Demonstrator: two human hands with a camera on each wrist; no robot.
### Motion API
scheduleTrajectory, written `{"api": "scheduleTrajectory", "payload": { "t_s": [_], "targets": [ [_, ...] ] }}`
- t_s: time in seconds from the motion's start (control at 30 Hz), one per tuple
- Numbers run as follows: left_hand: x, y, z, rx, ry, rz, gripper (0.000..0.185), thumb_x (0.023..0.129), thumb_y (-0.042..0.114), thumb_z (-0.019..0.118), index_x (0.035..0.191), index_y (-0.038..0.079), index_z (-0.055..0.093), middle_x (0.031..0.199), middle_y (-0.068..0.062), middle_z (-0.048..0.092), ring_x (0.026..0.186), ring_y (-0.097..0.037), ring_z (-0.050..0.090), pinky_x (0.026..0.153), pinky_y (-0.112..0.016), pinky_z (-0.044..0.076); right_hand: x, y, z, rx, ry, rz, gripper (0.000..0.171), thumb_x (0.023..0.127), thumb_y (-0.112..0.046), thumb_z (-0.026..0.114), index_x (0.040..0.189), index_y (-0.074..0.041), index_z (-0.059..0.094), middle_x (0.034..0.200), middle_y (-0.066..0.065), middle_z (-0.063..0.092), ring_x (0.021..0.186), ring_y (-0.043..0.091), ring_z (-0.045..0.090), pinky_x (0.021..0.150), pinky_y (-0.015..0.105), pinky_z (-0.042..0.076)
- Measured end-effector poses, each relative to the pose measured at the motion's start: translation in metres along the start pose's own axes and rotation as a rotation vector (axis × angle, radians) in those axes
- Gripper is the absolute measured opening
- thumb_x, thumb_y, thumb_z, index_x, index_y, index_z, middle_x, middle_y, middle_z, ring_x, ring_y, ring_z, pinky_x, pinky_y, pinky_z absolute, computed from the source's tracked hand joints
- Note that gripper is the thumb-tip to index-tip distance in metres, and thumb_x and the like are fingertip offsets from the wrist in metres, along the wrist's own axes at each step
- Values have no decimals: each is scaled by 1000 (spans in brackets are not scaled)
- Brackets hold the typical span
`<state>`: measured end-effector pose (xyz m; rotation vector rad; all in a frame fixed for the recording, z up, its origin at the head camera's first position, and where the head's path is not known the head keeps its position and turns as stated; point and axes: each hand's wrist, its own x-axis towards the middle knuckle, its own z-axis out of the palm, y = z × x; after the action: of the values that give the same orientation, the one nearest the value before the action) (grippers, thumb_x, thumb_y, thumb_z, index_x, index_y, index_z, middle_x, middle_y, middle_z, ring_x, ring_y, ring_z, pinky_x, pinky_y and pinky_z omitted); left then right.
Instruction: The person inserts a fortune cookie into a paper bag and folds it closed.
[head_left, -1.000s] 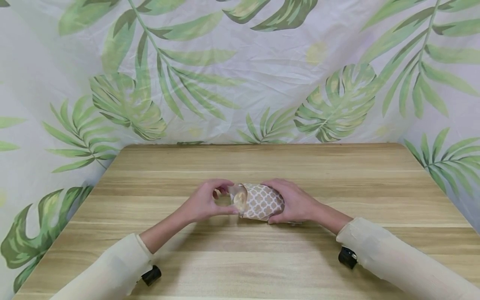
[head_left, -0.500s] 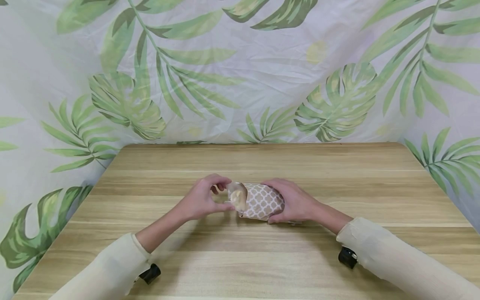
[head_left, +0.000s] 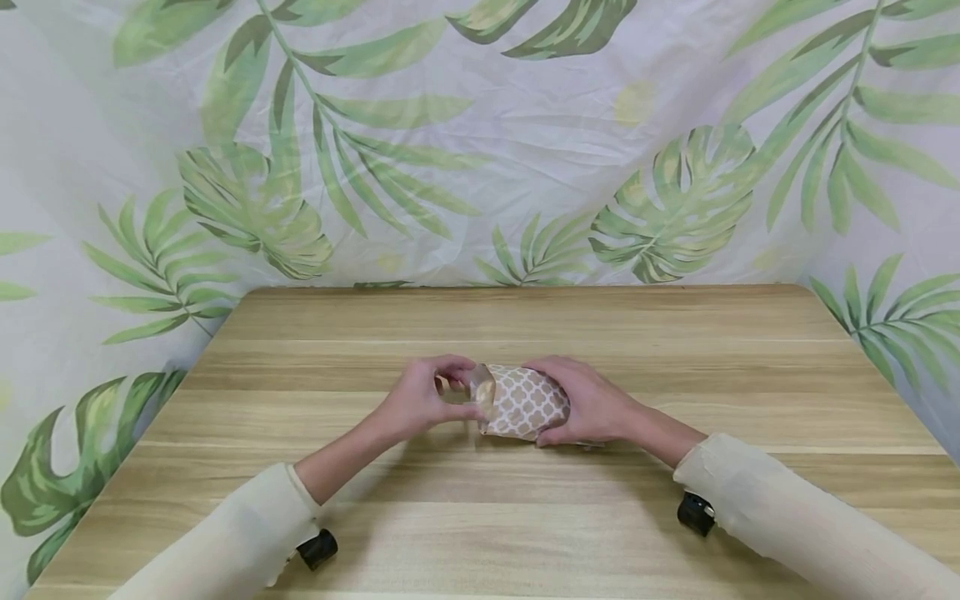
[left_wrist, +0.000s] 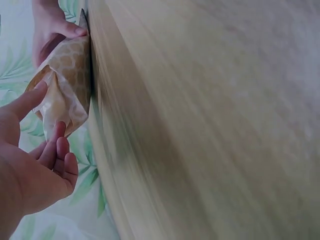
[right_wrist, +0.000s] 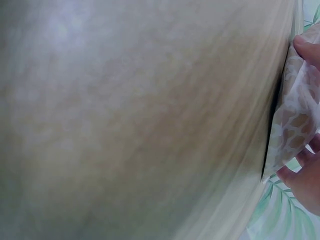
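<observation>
We have the patterned packet (head_left: 525,402) lying on its side near the middle of the wooden table (head_left: 480,525), its open mouth facing left. Our right hand (head_left: 588,402) grips the far-right end, thumb on the near side and fingers over the far side. Our left hand (head_left: 412,404) holds the translucent lip (left_wrist: 50,117) at the mouth, thumb on one side and fingertips on the other — the palm itself stays off the packet. Between them a pale piece (left_wrist: 56,100) shows inside; we cannot tell what it is.

To handle the mouth well, we should let the right hand only anchor the packet, since a hard squeeze could crush the contents. The left hand does better with light, even pressure on both sides of the lip, as the thin film looks likely to tear or crumple.

The table's back edge lies well beyond the packet, with the leaf-print cloth (head_left: 540,150) rising behind it. We have plenty of bare wood to the left, right and front — though the black wrist devices (head_left: 318,548) hang low under the sleeves and could brush the surface.
</observation>
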<state>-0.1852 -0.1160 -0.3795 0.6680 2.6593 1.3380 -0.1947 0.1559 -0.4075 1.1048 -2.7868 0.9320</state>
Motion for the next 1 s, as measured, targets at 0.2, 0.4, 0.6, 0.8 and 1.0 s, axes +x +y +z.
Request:
{"api": "scheduleTrajectory", "payload": {
  "t_s": [0.2,0.4,0.6,0.8,1.0],
  "targets": [
    [0,-1,2,-131,-46,-51,64,67,25,87,122,5,60,96,-1,66,88,-22,59,68,-28,46,0,0,0,-8,-6,3,96,56,-42,89,137,-14,46,133,0,52,122,20,48,102,41,38],
    [-3,-5,-1,-312,-115,-138,61,77,19,80,131,8,53,112,-9,63,96,-22,56,75,-29,47,-1,0,0,-12,-6,3,96,56,-42,89,136,-14,46,132,0,53,120,19,48,100,41,39],
    [-6,-7,-5,-365,-134,-167,60,81,18,75,134,9,48,116,-11,63,94,-23,54,71,-32,47,0,0,0,-12,-2,-1,96,55,-41,89,137,-13,46,132,0,53,121,19,48,101,42,38],
    [-9,-9,-9,-374,-118,-158,57,83,13,73,133,6,46,117,-10,64,91,-22,54,65,-29,44,0,-1,-1,-17,-6,1,96,55,-41,89,137,-14,46,131,0,54,121,20,48,102,42,38],
    [-10,-11,-7,-397,-109,-125,58,79,6,75,130,1,49,115,-12,65,87,-21,54,67,-21,44,0,-2,-1,-16,-4,2,96,55,-41,89,136,-14,47,131,1,54,120,20,48,101,42,38]
  ]
}}
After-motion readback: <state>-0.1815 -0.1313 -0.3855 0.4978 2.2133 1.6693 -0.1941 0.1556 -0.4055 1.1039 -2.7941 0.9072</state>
